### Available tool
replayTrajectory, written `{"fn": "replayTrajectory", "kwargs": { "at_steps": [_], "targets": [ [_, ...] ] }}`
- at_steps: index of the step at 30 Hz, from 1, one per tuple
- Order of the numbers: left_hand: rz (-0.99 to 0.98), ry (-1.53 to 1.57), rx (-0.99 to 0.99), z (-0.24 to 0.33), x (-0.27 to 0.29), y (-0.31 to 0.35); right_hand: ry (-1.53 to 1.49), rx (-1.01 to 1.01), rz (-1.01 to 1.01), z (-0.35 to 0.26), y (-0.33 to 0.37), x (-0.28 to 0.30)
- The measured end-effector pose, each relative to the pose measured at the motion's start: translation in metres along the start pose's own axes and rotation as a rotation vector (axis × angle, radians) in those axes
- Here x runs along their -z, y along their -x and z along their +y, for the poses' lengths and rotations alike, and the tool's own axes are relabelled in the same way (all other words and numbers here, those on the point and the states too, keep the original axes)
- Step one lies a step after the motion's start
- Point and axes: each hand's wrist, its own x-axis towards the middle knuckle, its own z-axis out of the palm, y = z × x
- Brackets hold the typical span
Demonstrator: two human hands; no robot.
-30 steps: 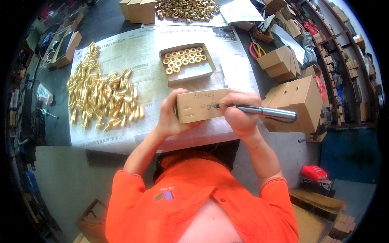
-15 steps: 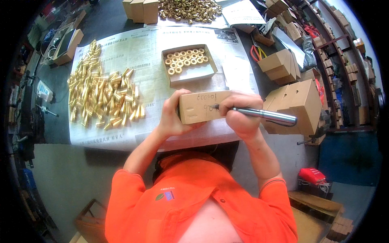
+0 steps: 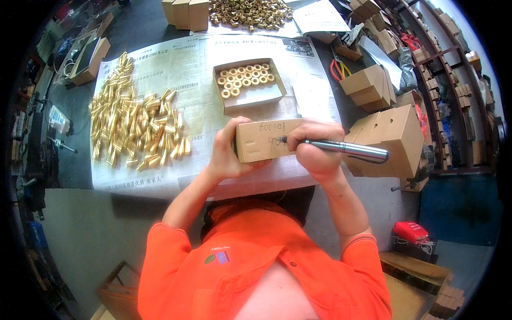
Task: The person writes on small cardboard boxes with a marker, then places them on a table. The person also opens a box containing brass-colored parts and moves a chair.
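A small brown cardboard box (image 3: 256, 149) is held up over the table's near edge, its written side facing me. My left hand (image 3: 226, 152) grips it by the left end, thumb on top and fingers beneath. In my right hand (image 3: 320, 146) is a silver and black marker pen (image 3: 362, 151), its tip on the handwriting on the box. The right hand also hides the box's right end. Beyond it sits an open cardboard tray (image 3: 258, 100) with rows of brass ring-shaped pieces (image 3: 246, 75) standing in it.
Newspaper (image 3: 208, 106) covers the table. A heap of brass cone-shaped fittings (image 3: 138, 117) lies on its left, and a pile of brass nuts (image 3: 250, 13) at the back. Cardboard boxes (image 3: 386, 136) and red-and-yellow-handled pliers (image 3: 338, 69) are at the right, beside a shelf rack (image 3: 448, 58).
My right hand and the marker pen have shifted very slightly left. The box and my left hand have stayed in place.
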Motion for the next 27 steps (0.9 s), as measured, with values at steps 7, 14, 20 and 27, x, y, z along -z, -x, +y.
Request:
{"fn": "replayTrajectory", "kwargs": {
  "at_steps": [7,14,20,27],
  "targets": [
    [-0.039,0.028,0.087,-0.008,0.001,0.007,-0.06,-0.04,0.008,-0.002,0.0,0.008],
    [-0.043,0.025,0.072,-0.008,0.001,0.005,-0.082,-0.072,0.06,0.003,-0.008,0.007],
    [-0.037,0.034,0.064,-0.007,0.0,0.005,-0.057,-0.078,0.109,0.01,-0.003,0.007],
    [-0.002,-0.018,0.007,-0.007,0.0,0.004,-0.079,-0.07,0.084,0.008,-0.004,0.009]
  ]
}}
